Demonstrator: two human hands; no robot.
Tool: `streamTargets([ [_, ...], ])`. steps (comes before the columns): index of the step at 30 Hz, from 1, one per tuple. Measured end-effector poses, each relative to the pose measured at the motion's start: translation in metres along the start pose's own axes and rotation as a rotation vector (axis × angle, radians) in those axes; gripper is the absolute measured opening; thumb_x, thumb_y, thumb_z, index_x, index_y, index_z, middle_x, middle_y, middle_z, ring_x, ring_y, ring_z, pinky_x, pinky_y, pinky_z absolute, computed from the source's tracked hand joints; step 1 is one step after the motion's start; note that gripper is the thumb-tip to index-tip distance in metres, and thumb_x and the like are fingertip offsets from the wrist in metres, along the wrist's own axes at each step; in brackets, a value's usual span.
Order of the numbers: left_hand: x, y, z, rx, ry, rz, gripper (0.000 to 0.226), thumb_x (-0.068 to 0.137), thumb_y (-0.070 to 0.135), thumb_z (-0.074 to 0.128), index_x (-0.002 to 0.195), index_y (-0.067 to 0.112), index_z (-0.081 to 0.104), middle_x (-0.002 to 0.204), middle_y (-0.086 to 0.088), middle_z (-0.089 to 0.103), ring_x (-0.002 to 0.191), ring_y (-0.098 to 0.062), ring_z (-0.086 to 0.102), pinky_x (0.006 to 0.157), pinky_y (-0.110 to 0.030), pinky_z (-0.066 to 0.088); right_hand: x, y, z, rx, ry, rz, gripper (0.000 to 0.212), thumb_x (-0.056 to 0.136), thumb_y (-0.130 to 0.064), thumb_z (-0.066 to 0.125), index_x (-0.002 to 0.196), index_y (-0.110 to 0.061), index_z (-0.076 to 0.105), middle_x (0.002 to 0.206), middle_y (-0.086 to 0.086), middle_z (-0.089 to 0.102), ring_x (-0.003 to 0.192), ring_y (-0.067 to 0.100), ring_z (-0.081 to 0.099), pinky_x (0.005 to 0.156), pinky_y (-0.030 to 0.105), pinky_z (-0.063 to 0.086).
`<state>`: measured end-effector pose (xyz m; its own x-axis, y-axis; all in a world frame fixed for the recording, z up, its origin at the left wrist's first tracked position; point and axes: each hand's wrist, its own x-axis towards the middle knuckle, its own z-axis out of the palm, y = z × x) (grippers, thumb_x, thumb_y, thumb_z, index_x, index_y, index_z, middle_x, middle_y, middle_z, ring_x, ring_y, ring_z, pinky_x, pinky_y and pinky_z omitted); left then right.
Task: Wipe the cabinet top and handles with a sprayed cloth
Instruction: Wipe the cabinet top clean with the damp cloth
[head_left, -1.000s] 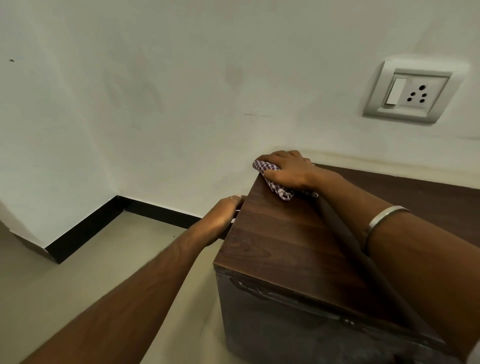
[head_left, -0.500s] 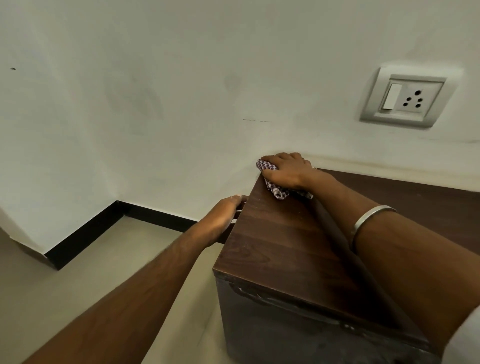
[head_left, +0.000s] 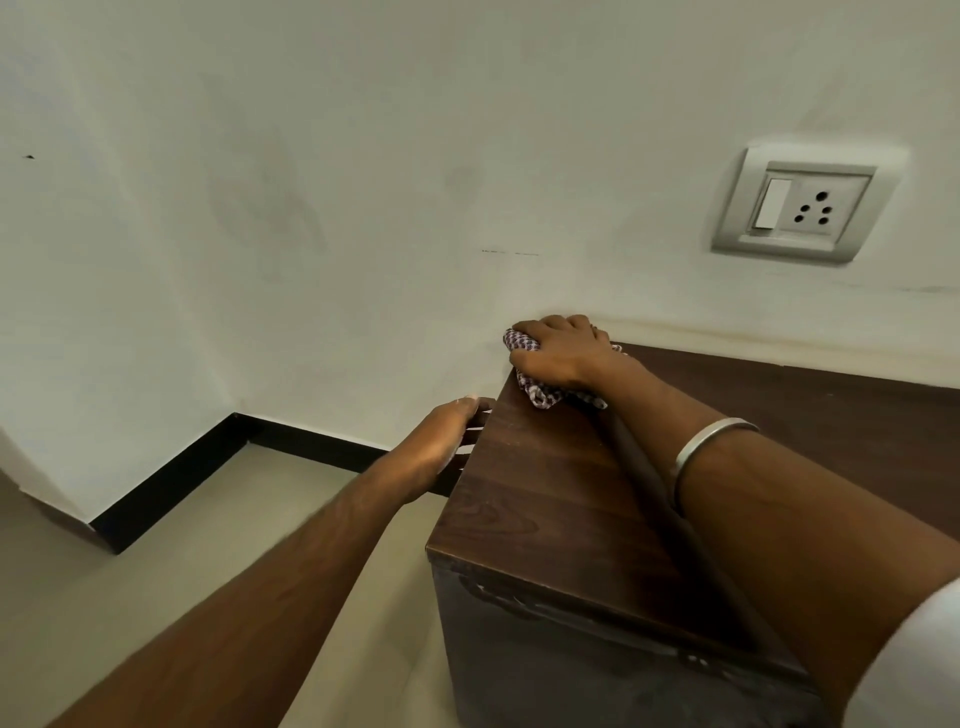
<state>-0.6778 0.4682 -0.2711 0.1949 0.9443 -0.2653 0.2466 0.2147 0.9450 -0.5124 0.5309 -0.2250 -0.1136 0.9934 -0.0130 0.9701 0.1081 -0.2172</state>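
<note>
A dark brown wooden cabinet (head_left: 545, 519) stands against a white wall. My right hand (head_left: 563, 353) presses a purple-and-white checked cloth (head_left: 535, 392) onto the far left corner of the cabinet top, next to the wall. My left hand (head_left: 447, 436) grips the cabinet's left side edge, fingers curled over it. A dark metal handle (head_left: 519, 605) runs along the front face just under the top edge.
A switch and socket plate (head_left: 802, 208) is set in the wall above right. Beige floor (head_left: 208, 545) with a black skirting (head_left: 171, 483) lies to the left of the cabinet. A second brown surface (head_left: 831, 405) continues to the right.
My right hand with the cloth has slid slightly further back into the corner by the wall. My left hand keeps its grip on the side edge.
</note>
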Motion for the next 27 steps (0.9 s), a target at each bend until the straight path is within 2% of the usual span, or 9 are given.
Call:
streamTargets([
  [3, 0.0, 0.001, -0.003, -0.009, 0.015, -0.005, 0.045, 0.104, 0.033, 0.025, 0.141, 0.017, 0.045, 0.143, -0.007, 0.049, 0.125, -0.024, 0.049, 0.1, -0.039, 0.039, -0.007, 0.009, -0.002, 0.017, 0.001, 0.022, 0.063, 0.093, -0.055, 0.035, 0.15, -0.034, 0.023, 0.159, 0.001, 0.018, 0.145, 0.029, 0.01, 0.115, 0.051, 0.01],
  [6, -0.002, 0.0, -0.003, -0.001, 0.035, 0.002, 0.045, 0.104, 0.031, 0.026, 0.143, 0.014, 0.043, 0.146, -0.009, 0.045, 0.132, -0.028, 0.044, 0.104, -0.04, 0.037, -0.017, 0.025, -0.007, 0.03, 0.013, 0.079, 0.064, 0.092, -0.056, 0.036, 0.15, -0.034, 0.023, 0.159, 0.002, 0.019, 0.145, 0.029, 0.01, 0.115, 0.05, 0.011],
  [13, 0.002, -0.003, -0.003, 0.02, 0.047, 0.011, 0.045, 0.105, 0.032, 0.025, 0.141, 0.015, 0.046, 0.141, -0.007, 0.049, 0.128, -0.026, 0.047, 0.096, -0.037, 0.039, -0.048, 0.071, -0.018, 0.014, 0.017, 0.161, 0.062, 0.091, -0.054, 0.037, 0.149, -0.036, 0.024, 0.158, 0.002, 0.022, 0.144, 0.028, 0.013, 0.114, 0.049, 0.012],
  [18, 0.004, 0.002, -0.005, 0.061, 0.031, 0.002, 0.042, 0.101, 0.038, 0.033, 0.132, 0.021, 0.055, 0.133, -0.003, 0.058, 0.118, -0.021, 0.055, 0.106, -0.046, 0.042, -0.077, 0.113, -0.028, 0.007, 0.023, 0.228, 0.061, 0.092, -0.054, 0.037, 0.149, -0.037, 0.024, 0.158, 0.001, 0.021, 0.144, 0.028, 0.012, 0.114, 0.05, 0.013],
  [23, -0.004, 0.015, 0.011, 0.477, 0.119, 0.198, 0.043, 0.103, 0.039, 0.025, 0.135, 0.026, 0.052, 0.136, 0.0, 0.054, 0.12, -0.019, 0.052, 0.102, -0.034, 0.038, -0.106, 0.156, -0.037, -0.005, 0.032, 0.304, 0.061, 0.093, -0.054, 0.037, 0.149, -0.037, 0.023, 0.158, 0.001, 0.021, 0.145, 0.028, 0.012, 0.114, 0.05, 0.012],
  [27, -0.005, 0.026, 0.031, 0.66, 0.196, 0.334, 0.048, 0.101, 0.03, 0.039, 0.145, 0.012, 0.038, 0.15, -0.007, 0.041, 0.136, -0.024, 0.04, 0.109, -0.032, 0.029, -0.129, 0.192, -0.044, -0.01, 0.045, 0.363, 0.06, 0.093, -0.054, 0.036, 0.149, -0.038, 0.023, 0.158, 0.001, 0.021, 0.144, 0.028, 0.013, 0.114, 0.051, 0.012],
])
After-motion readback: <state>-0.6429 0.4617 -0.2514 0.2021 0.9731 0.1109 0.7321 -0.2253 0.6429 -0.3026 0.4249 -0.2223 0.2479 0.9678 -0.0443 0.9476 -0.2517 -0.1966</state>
